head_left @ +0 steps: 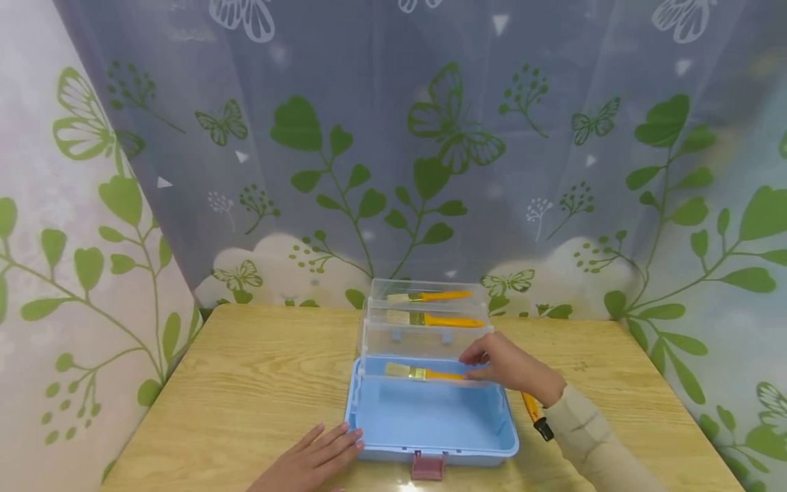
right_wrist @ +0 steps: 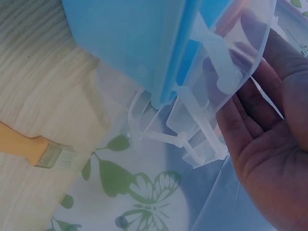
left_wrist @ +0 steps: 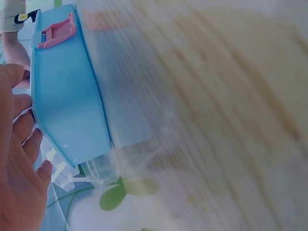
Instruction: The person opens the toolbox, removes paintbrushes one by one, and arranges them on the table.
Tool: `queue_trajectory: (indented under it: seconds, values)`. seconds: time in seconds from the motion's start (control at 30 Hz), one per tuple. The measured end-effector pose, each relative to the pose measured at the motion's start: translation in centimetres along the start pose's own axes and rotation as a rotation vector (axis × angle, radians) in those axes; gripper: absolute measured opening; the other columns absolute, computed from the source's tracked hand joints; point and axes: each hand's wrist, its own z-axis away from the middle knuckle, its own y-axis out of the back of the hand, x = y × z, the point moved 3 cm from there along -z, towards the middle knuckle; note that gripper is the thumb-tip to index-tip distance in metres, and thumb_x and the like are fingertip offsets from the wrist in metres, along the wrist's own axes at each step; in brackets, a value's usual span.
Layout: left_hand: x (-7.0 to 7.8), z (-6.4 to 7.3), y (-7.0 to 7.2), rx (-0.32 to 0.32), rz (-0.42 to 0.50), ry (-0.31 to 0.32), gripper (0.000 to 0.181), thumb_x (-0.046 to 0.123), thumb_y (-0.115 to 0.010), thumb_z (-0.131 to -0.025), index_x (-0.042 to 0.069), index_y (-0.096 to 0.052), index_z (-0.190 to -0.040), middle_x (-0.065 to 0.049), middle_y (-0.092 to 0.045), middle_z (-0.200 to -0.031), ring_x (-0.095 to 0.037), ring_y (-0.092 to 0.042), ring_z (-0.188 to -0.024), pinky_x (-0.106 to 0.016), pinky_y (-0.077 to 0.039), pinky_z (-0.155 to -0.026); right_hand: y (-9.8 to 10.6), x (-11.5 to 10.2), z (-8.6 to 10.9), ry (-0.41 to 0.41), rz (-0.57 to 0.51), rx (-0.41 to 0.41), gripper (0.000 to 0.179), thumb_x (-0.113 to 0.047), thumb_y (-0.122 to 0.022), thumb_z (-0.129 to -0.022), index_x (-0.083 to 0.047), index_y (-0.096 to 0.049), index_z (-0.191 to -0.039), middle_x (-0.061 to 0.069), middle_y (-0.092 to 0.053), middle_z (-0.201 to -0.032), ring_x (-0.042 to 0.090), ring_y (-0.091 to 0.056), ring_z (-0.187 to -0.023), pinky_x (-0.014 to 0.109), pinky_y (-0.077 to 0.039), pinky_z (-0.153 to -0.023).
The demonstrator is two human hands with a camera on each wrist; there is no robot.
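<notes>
- The blue box (head_left: 430, 418) stands open on the wooden table (head_left: 270, 369), its pink latch (head_left: 427, 466) facing the person and its floor bare
- Clear plastic trays (head_left: 424, 342) rise in steps at the back of the box, joined to it by pale plastic arms that show in the right wrist view
- Three paintbrushes with yellow handles lie in the steps, bristles to the left: the top brush (head_left: 436, 295), the middle brush (head_left: 451, 321) and the lowest brush (head_left: 424, 373), which sits just above the back of the box
- The right hand (head_left: 516, 369) is at the handle end of the lowest brush, thumb and fingers bent toward it at the tray's right side; whether they pinch the handle or only touch it, I cannot tell
- The left hand (head_left: 316, 456) rests with fingers outstretched at the front left corner of the box, fingertips against its side and gripping nothing
- A fourth brush (head_left: 533, 408) lies on the table just right of the box, partly under the right forearm in the head view, its black handle end toward the person
- A pale sleeve (head_left: 599, 430) covers the right forearm
- Behind the table hangs a grey-blue cloth (head_left: 381, 89) printed with green leaves and butterflies
</notes>
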Motion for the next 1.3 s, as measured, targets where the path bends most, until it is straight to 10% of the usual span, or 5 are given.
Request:
queue_trajectory:
  seconds: [1.3]
  values:
    - [0.2, -0.1, 0.3, -0.027, -0.027, 0.015, 0.084, 0.044, -0.064, -0.098, 0.015, -0.022, -0.164, -0.004, -0.052, -0.152, -0.01, 0.002, -0.158, -0.024, 0.01, -0.125, -1.0, 0.3, -0.4, 0.025, 0.106, 0.005, 0.01, -0.008, -0.078, -0.089, -0.011, -0.075, -0.099, -0.007, -0.069, -0.094, 0.007, -0.064, -0.086, 0.028, -0.058, -0.078]
